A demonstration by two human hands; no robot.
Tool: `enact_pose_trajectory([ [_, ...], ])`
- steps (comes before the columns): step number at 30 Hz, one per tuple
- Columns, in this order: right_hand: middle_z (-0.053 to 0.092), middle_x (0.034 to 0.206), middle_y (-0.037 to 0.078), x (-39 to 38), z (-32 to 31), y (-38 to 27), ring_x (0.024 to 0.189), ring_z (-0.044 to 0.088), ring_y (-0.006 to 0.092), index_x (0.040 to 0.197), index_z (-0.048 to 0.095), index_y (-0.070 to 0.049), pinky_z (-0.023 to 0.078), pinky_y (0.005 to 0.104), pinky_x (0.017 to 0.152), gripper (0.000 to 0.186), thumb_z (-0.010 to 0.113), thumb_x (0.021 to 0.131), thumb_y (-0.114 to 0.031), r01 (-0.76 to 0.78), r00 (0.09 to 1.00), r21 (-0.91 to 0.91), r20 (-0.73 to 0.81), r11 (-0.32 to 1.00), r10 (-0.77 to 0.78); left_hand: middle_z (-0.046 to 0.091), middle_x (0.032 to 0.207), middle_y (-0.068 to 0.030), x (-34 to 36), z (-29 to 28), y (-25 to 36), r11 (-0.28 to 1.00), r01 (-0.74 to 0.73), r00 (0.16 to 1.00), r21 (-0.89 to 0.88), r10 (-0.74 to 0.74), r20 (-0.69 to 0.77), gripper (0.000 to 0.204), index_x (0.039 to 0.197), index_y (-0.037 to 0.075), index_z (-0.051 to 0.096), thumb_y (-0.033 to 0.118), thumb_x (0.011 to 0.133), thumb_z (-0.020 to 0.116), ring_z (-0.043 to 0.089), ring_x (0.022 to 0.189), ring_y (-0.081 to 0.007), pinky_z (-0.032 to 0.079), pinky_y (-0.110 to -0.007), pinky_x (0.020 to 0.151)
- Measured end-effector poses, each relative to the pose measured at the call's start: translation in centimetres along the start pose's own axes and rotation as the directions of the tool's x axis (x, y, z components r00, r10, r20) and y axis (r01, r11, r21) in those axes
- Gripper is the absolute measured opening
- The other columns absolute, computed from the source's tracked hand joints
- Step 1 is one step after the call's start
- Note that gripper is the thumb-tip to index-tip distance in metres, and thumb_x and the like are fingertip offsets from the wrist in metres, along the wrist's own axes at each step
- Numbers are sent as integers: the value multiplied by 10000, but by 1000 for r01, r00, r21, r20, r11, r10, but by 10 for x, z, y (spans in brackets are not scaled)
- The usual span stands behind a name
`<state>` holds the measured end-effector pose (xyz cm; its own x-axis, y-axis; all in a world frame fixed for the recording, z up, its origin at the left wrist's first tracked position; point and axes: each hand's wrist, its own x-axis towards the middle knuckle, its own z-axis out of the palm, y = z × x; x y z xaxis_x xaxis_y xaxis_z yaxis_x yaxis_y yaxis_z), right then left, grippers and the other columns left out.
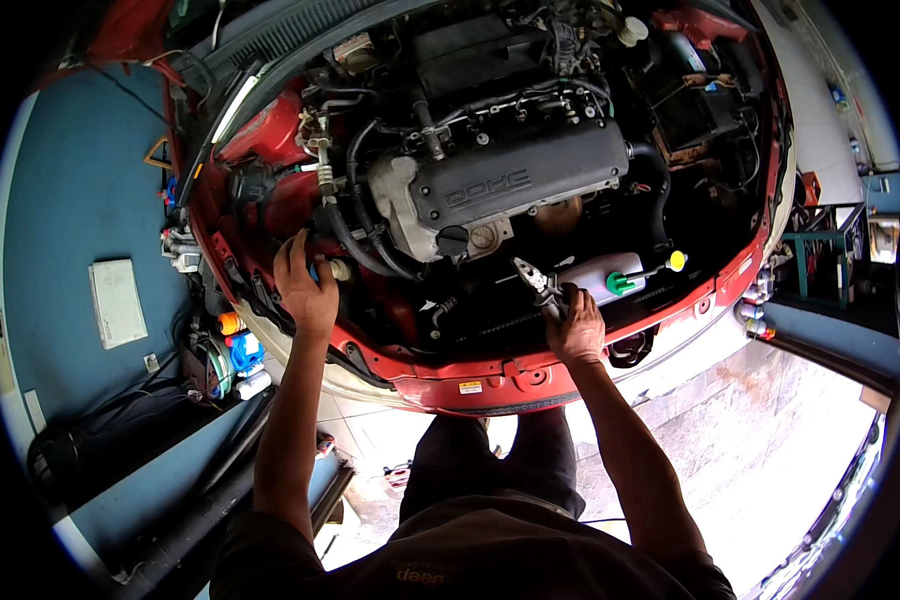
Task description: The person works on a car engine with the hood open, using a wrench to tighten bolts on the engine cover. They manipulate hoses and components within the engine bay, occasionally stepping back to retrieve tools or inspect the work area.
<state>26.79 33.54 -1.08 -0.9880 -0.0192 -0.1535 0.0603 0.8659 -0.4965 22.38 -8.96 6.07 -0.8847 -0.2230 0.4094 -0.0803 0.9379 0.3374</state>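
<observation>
Right hand (577,330) grips pliers (533,277) — silvery, metallic.

We're in a car workshop: a red car (430,392) with its engine (520,182) exposed, bottles (253,385) and cables (188,345) at left.

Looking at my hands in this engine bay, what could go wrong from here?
The pliers in your right hand are over dark gaps in front of the engine cover; if they slip, they might drop out of sight. Their metal jaws are also near the pale tank with the green cap, so a knock could mark it. Your left hand is close to red bodywork, where knuckles could get scraped.
</observation>
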Motion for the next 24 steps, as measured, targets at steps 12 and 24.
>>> enact_pose_trajectory([
  [12, 720, 996, 149, 82, -93, -142, 750, 688, 219, 1252, 563, 23, 552, 322, 573, 421, 588, 836, -37, -623, 766, 782, 603, -26, -222, 442, 1529, -142, -48, 23, -77, 748, 376, 926, 547, -288, -242, 625, 1482, 208, 466, 378, 894, 590, 423, 1376, -355, 201, -585, 1194],
  [24, 589, 1234, 239, 171, -46, -236, 1201, 572, 400, 1156, 561, 85, 478, 548, 1093, 372, 489, 795, 34, -810, 551, 241, 626, -535, -552, 449, 1532, -102, -39, 17, -71, 714, 409, 910, 569, -363, -199, 620, 1480, 217, 469, 401, 893, 549, 395, 1408, -316, 160, -535, 1229],
])
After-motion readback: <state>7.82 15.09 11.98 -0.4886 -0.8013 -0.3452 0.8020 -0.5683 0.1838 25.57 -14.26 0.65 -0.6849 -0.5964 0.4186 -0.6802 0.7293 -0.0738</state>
